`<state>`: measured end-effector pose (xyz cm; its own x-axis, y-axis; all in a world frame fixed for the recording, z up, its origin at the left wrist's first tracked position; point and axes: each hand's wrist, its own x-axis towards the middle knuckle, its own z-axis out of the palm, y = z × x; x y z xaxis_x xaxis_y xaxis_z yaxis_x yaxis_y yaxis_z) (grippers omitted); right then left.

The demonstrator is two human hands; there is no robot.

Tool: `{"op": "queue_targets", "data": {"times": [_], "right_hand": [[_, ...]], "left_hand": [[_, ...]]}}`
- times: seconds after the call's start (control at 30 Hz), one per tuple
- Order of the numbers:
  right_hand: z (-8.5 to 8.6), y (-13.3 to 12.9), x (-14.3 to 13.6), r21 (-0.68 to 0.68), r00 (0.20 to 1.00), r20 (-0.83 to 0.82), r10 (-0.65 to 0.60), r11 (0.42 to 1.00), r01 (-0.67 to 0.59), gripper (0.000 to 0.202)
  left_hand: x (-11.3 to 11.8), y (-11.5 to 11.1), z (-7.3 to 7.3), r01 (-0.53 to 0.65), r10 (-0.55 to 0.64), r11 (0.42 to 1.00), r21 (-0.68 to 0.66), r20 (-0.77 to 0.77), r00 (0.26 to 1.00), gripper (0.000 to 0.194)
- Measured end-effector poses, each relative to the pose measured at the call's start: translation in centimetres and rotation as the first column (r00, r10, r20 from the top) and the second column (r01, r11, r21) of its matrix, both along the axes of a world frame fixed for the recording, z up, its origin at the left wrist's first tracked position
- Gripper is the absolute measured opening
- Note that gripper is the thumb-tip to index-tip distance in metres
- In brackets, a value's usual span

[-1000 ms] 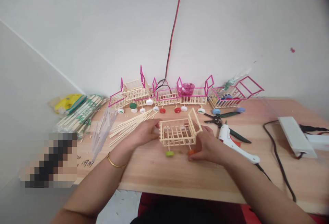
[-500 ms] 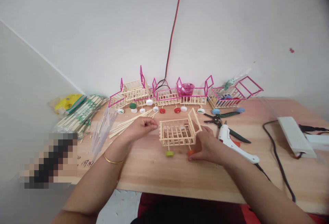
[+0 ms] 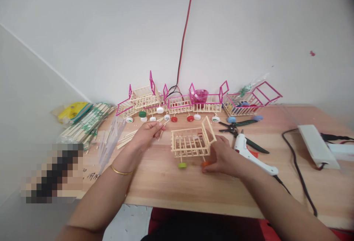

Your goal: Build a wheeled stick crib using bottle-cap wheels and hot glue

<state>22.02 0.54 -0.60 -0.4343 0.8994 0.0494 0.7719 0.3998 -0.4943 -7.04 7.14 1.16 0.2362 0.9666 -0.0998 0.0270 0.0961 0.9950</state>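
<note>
A small cart [image 3: 190, 143] of plain wooden sticks stands upright on the table, with a raised frame at its right end. Its visible wheels are a green bottle cap [image 3: 182, 165] and an orange bottle cap [image 3: 205, 165]. My right hand [image 3: 221, 156] grips the cart's right end, thumb against the orange cap; some of its fingers are hidden behind the sticks. Left of the cart, my left hand [image 3: 151, 132] is closed in a pinch on a short thin wooden stick [image 3: 160, 135]. More loose sticks [image 3: 128, 138] lie beside that wrist.
Along the wall stand several stick carts [image 3: 179, 104] with magenta edges and cap wheels, and a magenta cup [image 3: 201, 96]. To the right are a white glue gun [image 3: 246, 154], pliers [image 3: 231, 128] and a white power strip [image 3: 318, 147]. Bagged sticks [image 3: 88, 121] lie left.
My left hand has moved slightly up and away from the cart, and a short stick now shows in its fingers. My right hand and the cart have stayed in place.
</note>
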Motion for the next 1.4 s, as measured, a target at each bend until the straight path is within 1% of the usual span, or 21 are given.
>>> {"op": "queue_targets", "data": {"times": [0.13,0.27,0.37,0.43,0.53,0.6,0.67,0.73,0.8,0.9,1.0,1.1,1.23,1.3,1.4], "right_hand": [[0.1,-0.1,-0.1,0.006,1.000,0.007,-0.010,1.000,0.010,0.097],[-0.1,0.0,0.0,0.021,1.000,-0.011,0.000,1.000,0.000,0.100],[-0.2,0.0,0.1,0.021,1.000,-0.020,0.007,1.000,-0.007,0.104],[-0.2,0.0,0.1,0.021,1.000,-0.020,0.007,1.000,-0.006,0.103],[-0.2,-0.1,0.2,0.020,1.000,-0.017,0.000,1.000,0.000,0.100],[-0.1,-0.1,0.1,0.021,1.000,-0.019,-0.004,1.000,0.004,0.103],[-0.1,-0.1,0.1,0.023,1.000,-0.019,-0.007,1.000,0.008,0.107],[-0.2,-0.1,0.1,0.019,1.000,-0.009,-0.008,1.000,0.008,0.106],[-0.2,-0.1,0.1,0.013,1.000,0.001,-0.006,1.000,0.006,0.103],[-0.2,-0.1,0.1,0.014,1.000,0.001,0.001,1.000,-0.001,0.101],[-0.2,-0.1,0.1,0.016,1.000,-0.005,0.010,1.000,-0.010,0.101],[-0.2,-0.1,0.1,0.015,1.000,-0.010,0.007,1.000,-0.007,0.092],[-0.2,-0.2,0.0,0.016,1.000,0.000,-0.003,1.000,0.003,0.079],[-0.3,-0.1,0.1,0.012,1.000,0.004,0.000,1.000,0.000,0.079],[-0.4,-0.1,0.1,0.010,1.000,-0.013,0.010,1.000,-0.010,0.089]], "left_hand": [[0.3,-0.3,0.3,0.004,-0.001,0.999,-0.047,0.073,0.997,0.039],[0.5,-0.4,0.5,0.008,0.019,0.989,-0.148,0.179,0.984,0.035],[0.6,-0.4,0.7,0.001,0.040,0.981,-0.196,0.203,0.978,0.033],[0.7,-0.4,0.7,-0.009,0.048,0.980,-0.199,0.192,0.980,0.033],[0.6,-0.4,0.4,-0.025,0.042,0.988,-0.149,0.116,0.992,0.036],[0.6,-0.3,-0.1,-0.019,0.021,0.996,-0.082,0.023,1.000,0.036],[0.6,-0.2,-0.7,-0.004,0.004,1.000,0.003,-0.061,0.998,0.032],[0.7,-0.2,-1.3,0.038,-0.026,0.996,0.082,-0.144,0.989,0.029],[0.9,-0.3,-1.8,0.115,-0.072,0.982,0.149,-0.265,0.961,0.029],[1.3,-0.6,-2.2,0.258,-0.124,0.936,0.239,-0.462,0.878,0.018],[1.7,-0.9,-2.2,0.355,-0.097,0.869,0.344,-0.584,0.806,0.016],[1.9,-1.0,-2.1,0.377,-0.049,0.835,0.400,-0.630,0.775,0.013],[2.1,-0.9,-2.5,0.355,-0.001,0.831,0.428,-0.637,0.771,0.013],[2.2,-0.8,-2.7,0.350,0.007,0.830,0.434,-0.636,0.772,0.013],[2.2,-0.8,-2.8,0.357,0.004,0.825,0.439,-0.635,0.772,0.013]]}}
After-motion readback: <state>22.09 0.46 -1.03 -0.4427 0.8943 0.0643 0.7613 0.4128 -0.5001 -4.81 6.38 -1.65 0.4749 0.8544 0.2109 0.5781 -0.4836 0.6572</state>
